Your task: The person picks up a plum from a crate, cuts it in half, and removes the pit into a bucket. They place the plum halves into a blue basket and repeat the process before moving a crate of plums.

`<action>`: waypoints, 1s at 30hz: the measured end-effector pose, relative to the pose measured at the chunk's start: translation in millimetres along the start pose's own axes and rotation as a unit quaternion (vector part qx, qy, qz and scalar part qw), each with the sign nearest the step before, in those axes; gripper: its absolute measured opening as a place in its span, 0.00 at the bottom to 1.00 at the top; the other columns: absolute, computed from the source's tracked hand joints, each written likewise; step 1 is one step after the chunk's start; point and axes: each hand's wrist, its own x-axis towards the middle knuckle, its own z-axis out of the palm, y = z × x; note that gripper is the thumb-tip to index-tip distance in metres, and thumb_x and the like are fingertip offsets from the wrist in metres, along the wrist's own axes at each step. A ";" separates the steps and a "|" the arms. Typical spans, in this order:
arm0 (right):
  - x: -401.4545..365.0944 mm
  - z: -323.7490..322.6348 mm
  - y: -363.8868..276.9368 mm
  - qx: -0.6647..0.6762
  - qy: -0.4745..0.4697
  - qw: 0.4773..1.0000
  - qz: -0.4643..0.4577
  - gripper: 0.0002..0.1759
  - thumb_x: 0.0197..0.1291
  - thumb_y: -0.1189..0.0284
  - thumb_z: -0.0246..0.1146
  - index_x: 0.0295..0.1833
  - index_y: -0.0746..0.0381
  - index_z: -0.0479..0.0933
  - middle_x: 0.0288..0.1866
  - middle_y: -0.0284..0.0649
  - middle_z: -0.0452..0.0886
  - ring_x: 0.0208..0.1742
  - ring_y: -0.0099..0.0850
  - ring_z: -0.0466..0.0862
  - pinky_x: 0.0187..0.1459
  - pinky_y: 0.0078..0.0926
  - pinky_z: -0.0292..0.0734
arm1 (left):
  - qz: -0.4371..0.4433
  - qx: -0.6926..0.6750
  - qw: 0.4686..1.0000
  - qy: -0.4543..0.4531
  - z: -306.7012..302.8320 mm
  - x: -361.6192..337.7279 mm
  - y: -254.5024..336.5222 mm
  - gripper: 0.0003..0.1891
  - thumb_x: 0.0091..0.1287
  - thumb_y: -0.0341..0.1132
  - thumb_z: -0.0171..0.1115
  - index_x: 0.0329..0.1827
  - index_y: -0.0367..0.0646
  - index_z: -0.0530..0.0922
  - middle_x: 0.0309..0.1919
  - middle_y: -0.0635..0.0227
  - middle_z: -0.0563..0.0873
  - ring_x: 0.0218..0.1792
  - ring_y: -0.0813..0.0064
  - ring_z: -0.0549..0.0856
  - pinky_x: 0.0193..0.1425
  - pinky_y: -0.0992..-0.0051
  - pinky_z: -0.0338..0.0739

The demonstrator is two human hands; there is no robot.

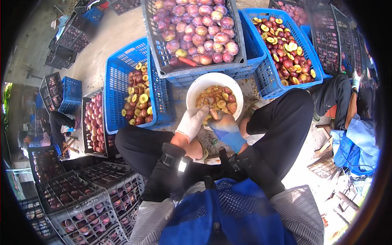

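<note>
Over a white bucket (192, 96) my two gloved hands are close together. My left hand (192, 123), in a white glove, is closed, its fingertips near a small metal loop; what lies inside its fingers is hidden. My right hand (227, 130), in a grey and blue glove, is closed around a tool with a brown handle (213, 114), which seems to belong with the metal loop (207, 100). Cut plum pieces (221, 103) and reddish plums lie inside the bucket below my fingers.
A dark crate (157, 70) of whole plums rests on a blue crate behind the bucket. Blue crates of halved plums stand at left (107, 92) and right (267, 90). Stacked black crates (81, 196) fill the lower left. Another person's leg (332, 96) is at right.
</note>
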 end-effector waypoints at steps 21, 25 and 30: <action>-31.9 24.6 -18.8 0.061 -0.073 0.989 0.110 0.27 0.75 0.47 0.57 0.45 0.62 0.84 0.35 0.54 0.85 0.40 0.56 0.85 0.41 0.47 0.78 | -0.070 -0.552 0.825 0.100 1.9 20.6 -38.1 0.19 0.79 0.48 0.51 0.35 0.42 0.73 0.37 0.54 0.83 0.37 0.58 0.86 0.44 0.56 0.88; -33.1 32.8 -15.9 0.031 -0.038 0.994 0.094 0.28 0.74 0.47 0.57 0.41 0.63 0.83 0.33 0.56 0.84 0.38 0.57 0.84 0.38 0.50 0.77 | -0.072 -0.566 0.814 0.106 6.2 24.3 -39.0 0.21 0.80 0.50 0.52 0.31 0.44 0.72 0.32 0.57 0.82 0.31 0.62 0.84 0.39 0.59 0.88; -35.4 38.4 -20.2 -0.030 0.007 0.997 0.075 0.27 0.75 0.48 0.57 0.41 0.63 0.83 0.31 0.57 0.83 0.35 0.58 0.84 0.36 0.52 0.76 | -0.038 -0.605 0.791 0.083 7.4 28.0 -47.7 0.21 0.80 0.50 0.51 0.31 0.45 0.72 0.28 0.59 0.81 0.29 0.63 0.83 0.37 0.61 0.88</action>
